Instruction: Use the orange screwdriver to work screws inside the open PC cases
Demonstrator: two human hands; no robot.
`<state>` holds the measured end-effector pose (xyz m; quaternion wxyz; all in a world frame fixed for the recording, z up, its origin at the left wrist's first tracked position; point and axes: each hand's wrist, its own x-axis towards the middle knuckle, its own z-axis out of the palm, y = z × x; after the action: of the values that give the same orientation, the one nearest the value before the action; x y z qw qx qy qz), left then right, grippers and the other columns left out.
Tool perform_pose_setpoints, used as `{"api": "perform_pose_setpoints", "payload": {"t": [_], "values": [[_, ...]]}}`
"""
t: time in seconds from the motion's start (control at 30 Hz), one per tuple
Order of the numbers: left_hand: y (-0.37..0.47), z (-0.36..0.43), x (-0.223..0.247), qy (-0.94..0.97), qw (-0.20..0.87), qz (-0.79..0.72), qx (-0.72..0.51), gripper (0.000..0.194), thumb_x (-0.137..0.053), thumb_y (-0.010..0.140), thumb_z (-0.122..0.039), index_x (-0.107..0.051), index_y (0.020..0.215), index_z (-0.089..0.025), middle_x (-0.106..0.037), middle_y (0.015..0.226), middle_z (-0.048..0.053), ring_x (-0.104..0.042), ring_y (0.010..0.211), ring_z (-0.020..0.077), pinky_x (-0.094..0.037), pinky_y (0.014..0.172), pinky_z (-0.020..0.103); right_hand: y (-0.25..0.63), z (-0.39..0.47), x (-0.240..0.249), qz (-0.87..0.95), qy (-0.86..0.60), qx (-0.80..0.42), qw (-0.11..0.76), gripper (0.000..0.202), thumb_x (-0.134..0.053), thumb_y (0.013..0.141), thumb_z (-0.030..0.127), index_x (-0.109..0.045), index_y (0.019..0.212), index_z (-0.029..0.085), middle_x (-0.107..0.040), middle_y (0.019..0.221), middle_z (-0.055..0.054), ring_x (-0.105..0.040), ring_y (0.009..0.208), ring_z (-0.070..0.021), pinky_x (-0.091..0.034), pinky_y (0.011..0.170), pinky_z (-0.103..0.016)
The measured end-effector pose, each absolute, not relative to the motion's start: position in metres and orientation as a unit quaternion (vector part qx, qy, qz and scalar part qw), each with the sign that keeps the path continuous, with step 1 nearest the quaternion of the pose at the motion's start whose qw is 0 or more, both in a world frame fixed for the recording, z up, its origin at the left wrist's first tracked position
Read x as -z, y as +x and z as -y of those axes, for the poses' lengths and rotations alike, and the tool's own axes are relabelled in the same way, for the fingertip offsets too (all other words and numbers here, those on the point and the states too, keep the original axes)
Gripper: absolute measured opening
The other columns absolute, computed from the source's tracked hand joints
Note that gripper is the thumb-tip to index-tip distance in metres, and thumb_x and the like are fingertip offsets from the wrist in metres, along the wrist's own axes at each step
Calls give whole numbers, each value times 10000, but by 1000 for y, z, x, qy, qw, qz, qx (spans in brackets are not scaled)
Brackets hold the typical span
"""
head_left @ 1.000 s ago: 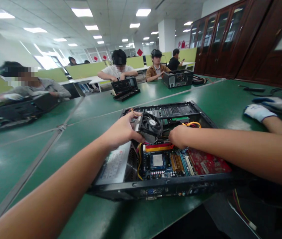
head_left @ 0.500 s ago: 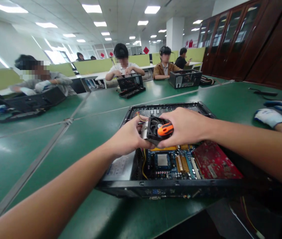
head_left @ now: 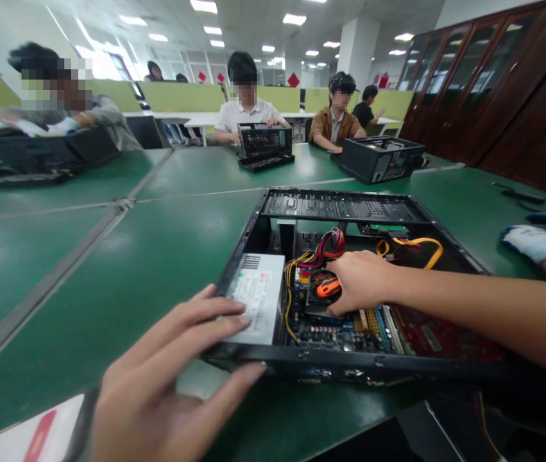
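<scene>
An open computer case [head_left: 315, 360] lies flat before me, its motherboard [head_left: 318, 335] showing. My right hand [head_left: 362, 282] reaches into it and grips a black CPU cooler with a fan [head_left: 312, 301] over the spot of the processor, which is now hidden. An orange-and-black tool handle [head_left: 329, 288] lies over the fan, against my right fingers; whether they hold it too, I cannot tell. My left hand [head_left: 171, 366] is open, fingers spread, fingertips on the silver power supply [head_left: 263, 289] and thumb by the case's near edge. Coloured cables [head_left: 321, 250] run behind the cooler.
A gloved hand [head_left: 537, 242] of another person rests at the right. Across the green table [head_left: 181, 237], several people sit with computer cases, one at the left [head_left: 51, 151], one in the middle [head_left: 267, 144]. A white-and-red box [head_left: 36, 427] shows at lower left.
The cooler has gone down from above the case onto the motherboard in my right hand. My left hand has let go of it and moved left and nearer, to the power supply.
</scene>
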<state>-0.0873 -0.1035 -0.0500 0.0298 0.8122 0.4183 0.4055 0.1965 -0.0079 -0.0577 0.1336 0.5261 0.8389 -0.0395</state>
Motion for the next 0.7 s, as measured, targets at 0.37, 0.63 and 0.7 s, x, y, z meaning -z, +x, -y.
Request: {"api": "perform_pose_setpoints", "payload": {"t": [0.37,0.63,0.7], "values": [[-82,90,72,839,-32,-325,-435,427,-758,627,-207,-671,1029,-321,-784,874,2,-745,773,252,-607,828,474,193,15,67,-844,519,4,137,555,-643,659,601,-717,958,140,-746,855,-166,-725,773,-358,-538,657,-409],[-90,90,80,842,-40,-306,-442,460,-677,622,-203,-675,1073,-294,-759,896,39,-722,817,284,-579,858,516,199,9,60,-851,507,64,122,822,-644,615,751,-679,1112,97,-733,950,-207,-703,858,-381,-514,696,-425],[-97,91,89,835,-27,-342,-430,498,-609,675,-290,-652,1169,-334,-737,1069,46,-701,954,324,-550,910,566,204,7,47,-843,528,91,55,878,-549,719,782,-589,1263,93,-723,984,-197,-693,850,-345,-497,707,-410]]}}
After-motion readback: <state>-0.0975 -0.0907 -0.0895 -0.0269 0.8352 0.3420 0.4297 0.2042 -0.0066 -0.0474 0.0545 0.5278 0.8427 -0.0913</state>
